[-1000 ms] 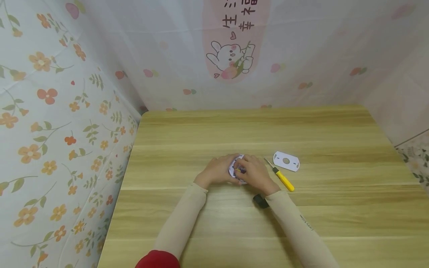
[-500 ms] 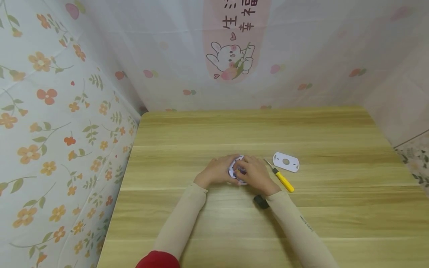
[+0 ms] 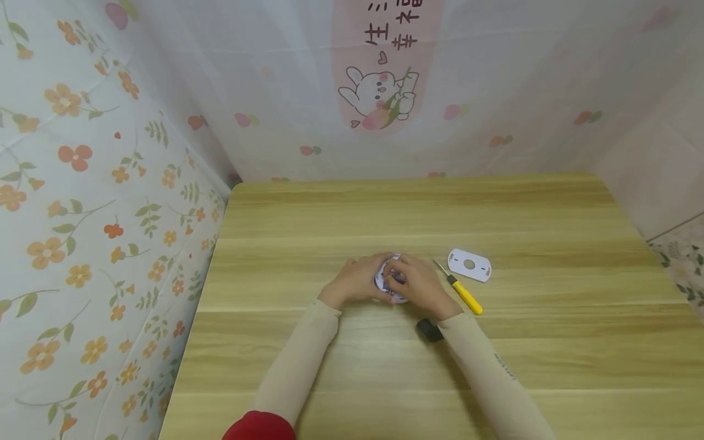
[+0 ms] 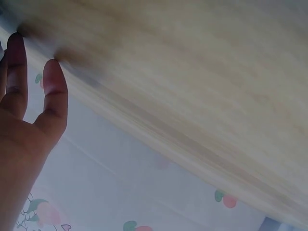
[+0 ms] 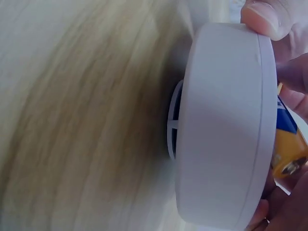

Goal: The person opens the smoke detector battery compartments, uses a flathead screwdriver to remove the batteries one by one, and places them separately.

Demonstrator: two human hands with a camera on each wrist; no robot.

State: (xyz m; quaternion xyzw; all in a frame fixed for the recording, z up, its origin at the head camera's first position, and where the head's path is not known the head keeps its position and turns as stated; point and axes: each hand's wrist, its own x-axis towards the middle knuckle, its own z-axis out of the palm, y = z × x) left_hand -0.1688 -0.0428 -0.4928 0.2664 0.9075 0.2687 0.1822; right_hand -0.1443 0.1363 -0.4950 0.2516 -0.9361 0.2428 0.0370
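A round white smoke alarm point(image 5: 224, 125) lies over the table, its slotted face turned down to the wood. My left hand point(image 3: 360, 278) grips it by the rim, thumb on the near side and fingers on the far side. In the left wrist view, two fingers of that left hand point(image 4: 29, 115) are bent with their tips close to the wood. My right hand point(image 3: 420, 284) reaches over the alarm's open back, fingers curled in at its middle. There, in the right wrist view, an orange and blue battery point(image 5: 287, 139) sticks out tilted between the fingers, partly hidden.
A white oblong mounting plate point(image 3: 455, 269) with a round hole lies right of the hands. Between them rests a screwdriver point(image 3: 467, 297) with a yellow handle. A black block point(image 3: 429, 330) shows beside the right wrist. Printed cloth point(image 3: 297, 110) hangs behind the wood-grain table point(image 3: 308, 214).
The right fingertips have shifted slightly over the alarm's middle, and the battery's yellow shows less between them in the head view. The left hand, plate and screwdriver stay where they were.
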